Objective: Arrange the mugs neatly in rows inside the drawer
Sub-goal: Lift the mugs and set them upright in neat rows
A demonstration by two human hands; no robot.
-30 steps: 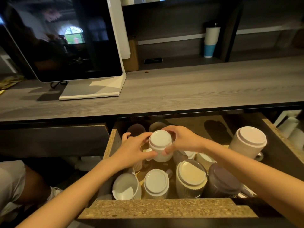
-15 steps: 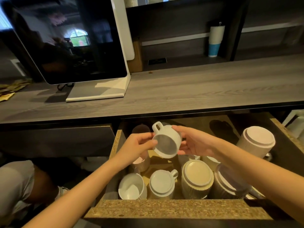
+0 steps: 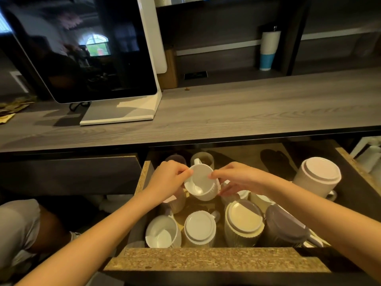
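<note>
A small white ribbed mug (image 3: pixel 201 183) hangs above the open drawer (image 3: pixel 216 259), its mouth facing me and its handle at the top left. My left hand (image 3: pixel 168 180) pinches its left rim and my right hand (image 3: pixel 233 178) grips its right side. Below in the drawer stand several mugs: an upright white one (image 3: pixel 161 233), an upturned white one (image 3: pixel 199 229), an upturned cream ribbed one (image 3: pixel 243 222) and a purple one (image 3: pixel 286 229). A large upturned beige mug (image 3: pixel 318 175) stands at the right. Two more mugs (image 3: pixel 203 158) sit at the back.
A grey wooden counter (image 3: pixel 247 112) runs above the drawer, carrying a white-framed screen (image 3: pixel 88 48) at the left. A white and blue tumbler (image 3: pixel 268 50) stands on the shelf behind. Another person's clothed body (image 3: pixel 18 228) is at the lower left.
Both hands lifted the small white mug out of the drawer and turned it from bottom up to mouth facing me.
</note>
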